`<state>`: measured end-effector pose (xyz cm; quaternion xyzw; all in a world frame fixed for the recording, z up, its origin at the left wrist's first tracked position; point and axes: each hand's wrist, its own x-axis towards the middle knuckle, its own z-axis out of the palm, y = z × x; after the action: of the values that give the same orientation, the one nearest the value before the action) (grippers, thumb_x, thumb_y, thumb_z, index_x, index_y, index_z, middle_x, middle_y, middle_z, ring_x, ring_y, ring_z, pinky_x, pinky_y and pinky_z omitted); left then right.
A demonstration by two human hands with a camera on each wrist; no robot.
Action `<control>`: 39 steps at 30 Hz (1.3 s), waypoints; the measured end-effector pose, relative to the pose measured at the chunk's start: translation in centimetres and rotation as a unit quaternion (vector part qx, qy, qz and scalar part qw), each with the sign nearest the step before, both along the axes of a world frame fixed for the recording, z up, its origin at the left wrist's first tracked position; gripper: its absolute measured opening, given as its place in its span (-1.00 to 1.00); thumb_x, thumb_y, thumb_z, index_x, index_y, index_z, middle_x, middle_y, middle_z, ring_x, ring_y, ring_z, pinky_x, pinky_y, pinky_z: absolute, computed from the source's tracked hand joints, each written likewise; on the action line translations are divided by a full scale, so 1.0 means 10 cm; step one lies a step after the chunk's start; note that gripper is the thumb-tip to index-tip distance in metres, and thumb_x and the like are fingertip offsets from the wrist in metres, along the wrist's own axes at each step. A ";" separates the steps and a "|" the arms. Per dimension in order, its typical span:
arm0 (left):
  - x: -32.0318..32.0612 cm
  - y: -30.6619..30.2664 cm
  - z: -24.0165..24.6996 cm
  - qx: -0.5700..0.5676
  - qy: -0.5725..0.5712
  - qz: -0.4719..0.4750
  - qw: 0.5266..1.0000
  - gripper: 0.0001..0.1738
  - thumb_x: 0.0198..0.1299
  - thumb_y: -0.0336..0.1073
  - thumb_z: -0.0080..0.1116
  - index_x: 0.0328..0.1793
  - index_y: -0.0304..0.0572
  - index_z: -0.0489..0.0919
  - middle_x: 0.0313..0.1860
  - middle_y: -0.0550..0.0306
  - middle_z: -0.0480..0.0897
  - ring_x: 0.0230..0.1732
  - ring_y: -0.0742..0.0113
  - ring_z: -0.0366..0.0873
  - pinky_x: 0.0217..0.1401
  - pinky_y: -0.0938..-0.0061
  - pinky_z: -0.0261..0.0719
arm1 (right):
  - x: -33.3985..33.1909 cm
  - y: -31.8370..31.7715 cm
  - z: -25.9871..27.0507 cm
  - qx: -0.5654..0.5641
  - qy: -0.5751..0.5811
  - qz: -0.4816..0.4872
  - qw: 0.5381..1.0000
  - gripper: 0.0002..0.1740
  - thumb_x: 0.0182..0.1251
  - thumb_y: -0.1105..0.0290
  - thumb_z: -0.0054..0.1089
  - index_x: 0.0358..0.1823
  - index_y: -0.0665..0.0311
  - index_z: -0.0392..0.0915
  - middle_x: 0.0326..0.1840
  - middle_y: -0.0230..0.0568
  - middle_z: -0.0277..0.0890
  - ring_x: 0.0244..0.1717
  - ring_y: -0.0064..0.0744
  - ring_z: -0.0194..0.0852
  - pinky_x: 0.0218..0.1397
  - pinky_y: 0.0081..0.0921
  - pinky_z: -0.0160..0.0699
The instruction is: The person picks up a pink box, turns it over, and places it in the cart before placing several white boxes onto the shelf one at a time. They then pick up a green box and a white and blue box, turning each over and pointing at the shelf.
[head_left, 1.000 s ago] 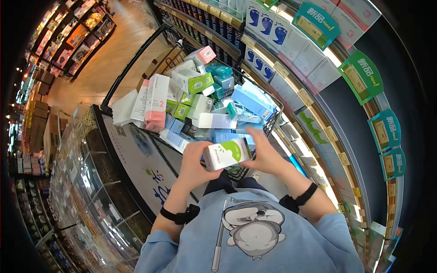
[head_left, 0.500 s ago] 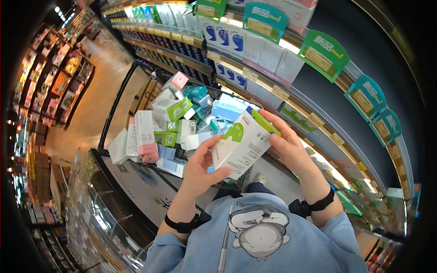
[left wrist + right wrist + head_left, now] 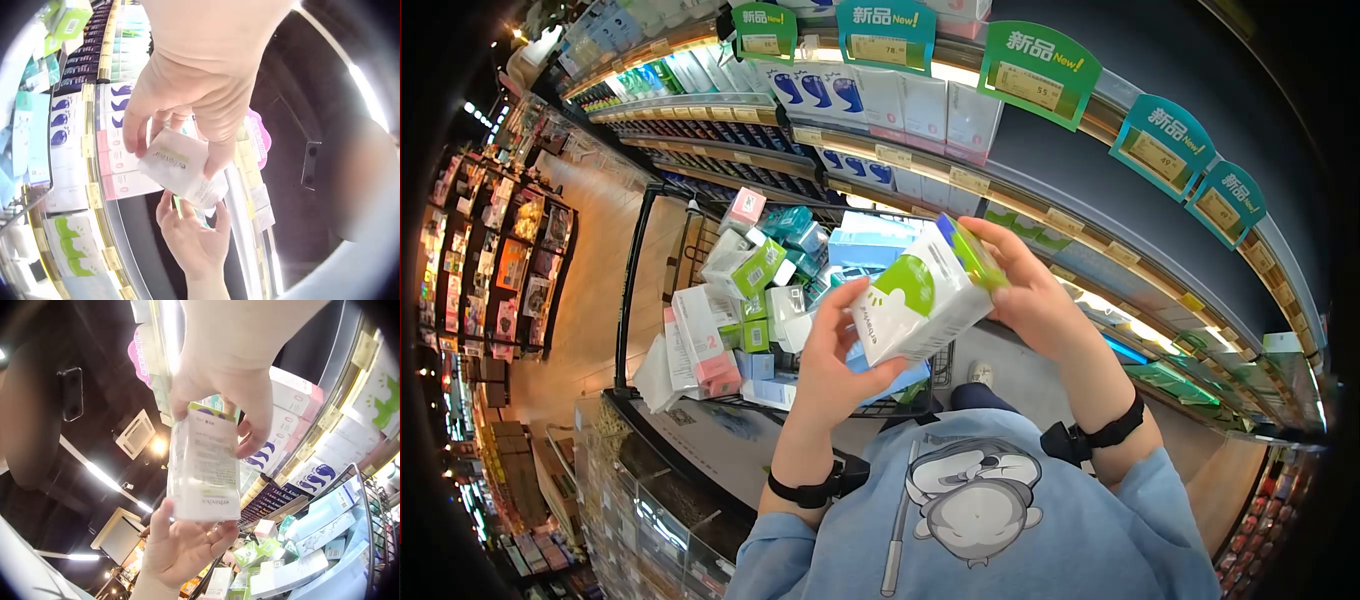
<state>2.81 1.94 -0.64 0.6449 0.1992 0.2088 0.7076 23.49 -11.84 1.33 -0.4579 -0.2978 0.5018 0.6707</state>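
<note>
Gripped between both hands, a white and green box (image 3: 920, 300) is held tilted above the near end of the cart (image 3: 628, 290). The left hand (image 3: 835, 355) is curled round its lower end, and the right hand (image 3: 1025, 290) is clamped on its upper green end, with fingers wrapped over the top.

Beyond the cart, lit shelves (image 3: 965, 180) are filled with rows of white, pink and blue packs, and price strips are fixed along their edges. A glass counter (image 3: 640, 500) is seen at the near left of the cart.

The cart itself is heaped with boxes (image 3: 800, 290). Blue boxes (image 3: 870, 240) are stacked on its right side, just behind the held box. A tall pink box (image 3: 705, 335) is leaned at its left side. A green box (image 3: 752, 268) is laid near its middle, and a small pink box (image 3: 745, 207) is set on top at its far end.

Green and teal tags (image 3: 1037, 60) are hung along the top shelf, above and beyond the cart. A black band (image 3: 805, 492) is worn on each wrist, on the near side of the cart.
</note>
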 end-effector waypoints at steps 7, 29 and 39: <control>-0.02 0.19 0.13 0.303 -0.007 0.049 0.952 -0.06 -0.21 -0.50 0.42 0.42 -0.25 0.27 0.24 -0.04 0.47 0.29 0.13 0.42 0.37 0.28 0.37 | 0.02 -0.11 -0.04 0.024 0.147 0.079 0.986 -0.03 0.19 0.40 0.18 0.59 0.10 -0.17 0.45 0.03 0.07 0.43 -0.13 0.19 0.33 -0.13 0.43; 0.30 0.13 0.34 -0.358 -0.062 0.039 0.931 -0.37 0.35 -0.29 0.07 0.49 -0.05 0.14 0.32 0.00 0.41 0.27 0.11 0.50 0.25 0.11 0.57 | 0.03 0.07 -0.10 0.198 -0.200 0.033 0.959 -0.23 0.00 0.71 0.24 0.30 0.11 0.25 0.48 -0.04 0.00 0.53 -0.13 -0.04 0.44 -0.11 0.23; 0.27 0.50 -0.11 -0.300 -0.240 -0.053 0.922 -0.13 0.15 -0.18 0.33 0.51 -0.30 0.15 0.49 -0.36 0.17 0.44 -0.07 0.30 0.35 0.07 0.46 | 0.08 0.05 0.18 0.001 0.141 0.108 0.984 -0.35 0.40 0.23 0.09 0.43 0.21 0.07 0.41 -0.06 0.06 0.38 -0.17 0.22 0.31 -0.27 0.43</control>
<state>5.55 6.93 -1.77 0.3421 0.0424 0.2504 0.9047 24.25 -11.30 3.16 -0.3472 -0.2487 0.6308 0.6479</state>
